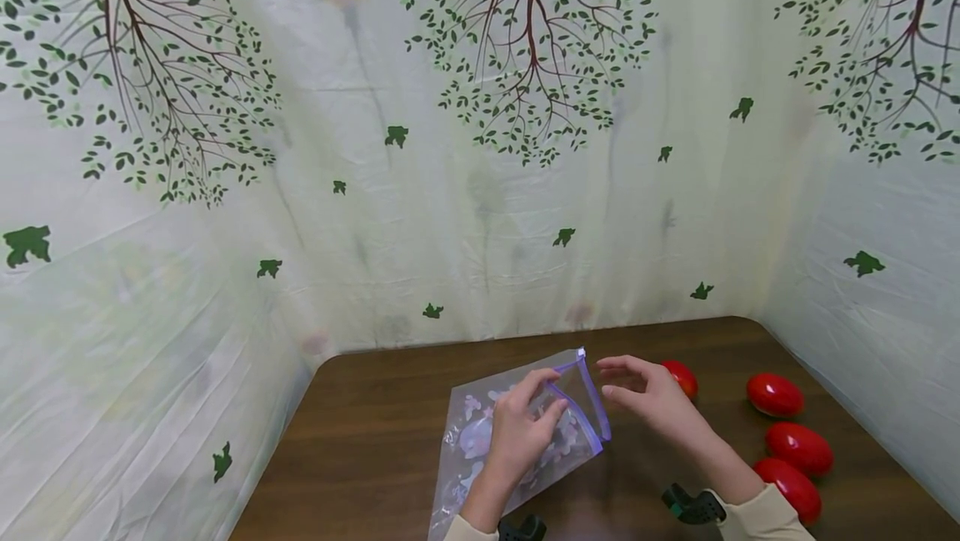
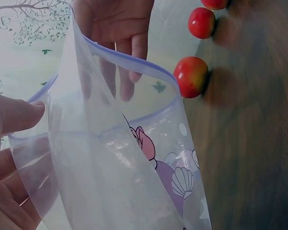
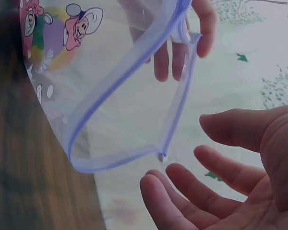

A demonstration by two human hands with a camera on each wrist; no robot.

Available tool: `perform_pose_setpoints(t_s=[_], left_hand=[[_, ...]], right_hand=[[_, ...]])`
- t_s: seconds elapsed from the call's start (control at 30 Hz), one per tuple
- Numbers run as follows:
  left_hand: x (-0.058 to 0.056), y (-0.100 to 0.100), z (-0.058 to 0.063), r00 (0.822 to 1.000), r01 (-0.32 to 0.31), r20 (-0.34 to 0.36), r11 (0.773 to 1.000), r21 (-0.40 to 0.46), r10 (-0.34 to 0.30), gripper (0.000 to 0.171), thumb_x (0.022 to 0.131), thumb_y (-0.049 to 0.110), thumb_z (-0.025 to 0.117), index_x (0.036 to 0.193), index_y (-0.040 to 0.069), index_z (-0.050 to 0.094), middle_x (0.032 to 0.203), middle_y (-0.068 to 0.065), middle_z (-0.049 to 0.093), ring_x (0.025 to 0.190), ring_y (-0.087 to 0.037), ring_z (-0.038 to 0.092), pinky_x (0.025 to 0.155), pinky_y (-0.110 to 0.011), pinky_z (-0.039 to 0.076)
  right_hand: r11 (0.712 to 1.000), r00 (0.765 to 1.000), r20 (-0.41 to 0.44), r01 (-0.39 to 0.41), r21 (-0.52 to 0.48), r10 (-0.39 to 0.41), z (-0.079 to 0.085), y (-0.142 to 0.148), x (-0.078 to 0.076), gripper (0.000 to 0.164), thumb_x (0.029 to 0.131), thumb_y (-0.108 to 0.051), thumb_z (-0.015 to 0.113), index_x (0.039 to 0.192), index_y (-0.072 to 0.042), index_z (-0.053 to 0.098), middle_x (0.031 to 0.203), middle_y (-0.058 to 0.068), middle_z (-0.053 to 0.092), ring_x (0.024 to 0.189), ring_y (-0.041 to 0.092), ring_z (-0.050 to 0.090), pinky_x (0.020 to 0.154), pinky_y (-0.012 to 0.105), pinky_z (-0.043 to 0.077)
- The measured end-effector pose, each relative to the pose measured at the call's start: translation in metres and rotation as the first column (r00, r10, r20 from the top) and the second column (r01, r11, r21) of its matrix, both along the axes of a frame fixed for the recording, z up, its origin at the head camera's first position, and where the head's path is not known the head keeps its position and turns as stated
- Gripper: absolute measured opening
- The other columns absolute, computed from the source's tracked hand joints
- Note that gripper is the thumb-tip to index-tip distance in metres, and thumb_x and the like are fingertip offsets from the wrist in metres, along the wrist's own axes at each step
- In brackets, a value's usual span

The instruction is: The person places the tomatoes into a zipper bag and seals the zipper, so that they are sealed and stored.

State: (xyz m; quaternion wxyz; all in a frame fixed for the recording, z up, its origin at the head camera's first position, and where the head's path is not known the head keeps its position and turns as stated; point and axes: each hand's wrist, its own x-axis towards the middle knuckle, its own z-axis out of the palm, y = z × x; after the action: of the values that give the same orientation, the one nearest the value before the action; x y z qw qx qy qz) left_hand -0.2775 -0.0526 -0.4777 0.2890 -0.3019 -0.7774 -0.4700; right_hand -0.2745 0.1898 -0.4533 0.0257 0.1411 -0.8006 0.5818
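Note:
A clear zip bag [image 1: 468,441] with a purple zip edge and cartoon prints is held off the wooden table, its mouth gaping toward the right. My left hand [image 1: 517,433] grips it near the mouth, with the thumb on one side and the fingers seen through the plastic in the left wrist view. Just right of the mouth is my right hand [image 1: 660,403], fingers parted and slightly bent, holding nothing. In the right wrist view, its fingertips [image 3: 151,184] are close to the corner of the zip edge [image 3: 120,155], apparently apart from it.
Several shiny red, roundish fruit-like things lie on the table's right side, including one [image 1: 775,394] toward the back and one [image 1: 787,488] near my right sleeve. Another [image 1: 681,378] is partly behind my right hand. A leaf-printed curtain [image 1: 480,216] surrounds the table [image 1: 360,449].

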Motion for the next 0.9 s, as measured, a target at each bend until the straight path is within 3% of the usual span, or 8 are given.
perform_pose_setpoints(t_s=[0.17,0.27,0.37,0.53,0.7,0.9], left_hand=[[0.001,0.001,0.000,1.000,-0.011,0.009,1.000,-0.003,0.011,0.038,0.085,0.012,0.081,0.119,0.022,0.068,0.111,0.008,0.071,0.066,-0.016,0.060,0.056,-0.029,0.050],[0.001,0.001,0.001,1.000,-0.013,0.010,1.000,-0.005,0.013,0.041,0.084,0.013,0.082,0.120,0.027,0.067,0.112,0.011,0.071,0.052,-0.003,0.046,0.046,-0.017,0.040],[0.002,0.001,0.001,1.000,-0.010,-0.009,1.000,-0.011,0.010,0.043,0.084,0.012,0.083,0.121,0.027,0.066,0.113,0.010,0.070,0.046,0.005,0.032,0.040,-0.013,0.032],[0.001,0.001,0.002,0.999,-0.007,-0.036,1.000,-0.023,0.006,0.042,0.083,0.011,0.083,0.121,0.021,0.067,0.115,0.009,0.070,0.047,0.009,0.030,0.040,-0.013,0.032],[0.001,0.002,0.001,0.999,0.004,-0.035,1.000,-0.011,-0.004,0.043,0.084,0.011,0.082,0.123,0.023,0.066,0.116,0.004,0.071,0.044,0.012,0.025,0.037,-0.013,0.030],[0.001,0.001,0.000,1.000,-0.001,-0.023,1.000,-0.009,0.001,0.043,0.084,0.012,0.082,0.123,0.024,0.067,0.117,0.006,0.071,0.046,0.010,0.029,0.037,-0.013,0.030]], right_hand=[[0.995,0.996,-0.056,0.075,0.064,-0.071,-0.001,0.004,-0.002,0.045,0.088,-0.030,0.079,0.129,-0.015,0.065,0.123,0.007,0.068,0.107,0.026,0.068,0.081,0.033,0.058],[0.988,0.990,-0.086,0.120,0.095,-0.112,-0.002,0.008,-0.003,0.046,0.088,-0.029,0.080,0.129,-0.016,0.064,0.122,0.006,0.068,0.107,0.026,0.067,0.080,0.033,0.057],[0.979,0.982,-0.109,0.164,0.117,-0.152,-0.005,0.012,-0.006,0.046,0.088,-0.028,0.080,0.130,-0.018,0.064,0.123,0.006,0.068,0.108,0.027,0.067,0.080,0.032,0.057],[0.965,0.968,-0.155,0.219,0.141,-0.197,-0.011,0.021,-0.012,0.047,0.088,-0.026,0.080,0.131,-0.016,0.063,0.123,0.008,0.067,0.109,0.030,0.066,0.084,0.037,0.056],[0.944,0.952,-0.177,0.281,0.171,-0.251,-0.019,0.029,-0.018,0.047,0.089,-0.021,0.079,0.132,-0.013,0.063,0.125,0.010,0.067,0.113,0.034,0.063,0.094,0.051,0.052],[0.906,0.925,-0.173,0.371,0.205,-0.339,-0.022,0.037,-0.021,0.047,0.091,-0.018,0.076,0.135,-0.009,0.061,0.131,0.019,0.062,0.116,0.039,0.058,0.094,0.056,0.050]])
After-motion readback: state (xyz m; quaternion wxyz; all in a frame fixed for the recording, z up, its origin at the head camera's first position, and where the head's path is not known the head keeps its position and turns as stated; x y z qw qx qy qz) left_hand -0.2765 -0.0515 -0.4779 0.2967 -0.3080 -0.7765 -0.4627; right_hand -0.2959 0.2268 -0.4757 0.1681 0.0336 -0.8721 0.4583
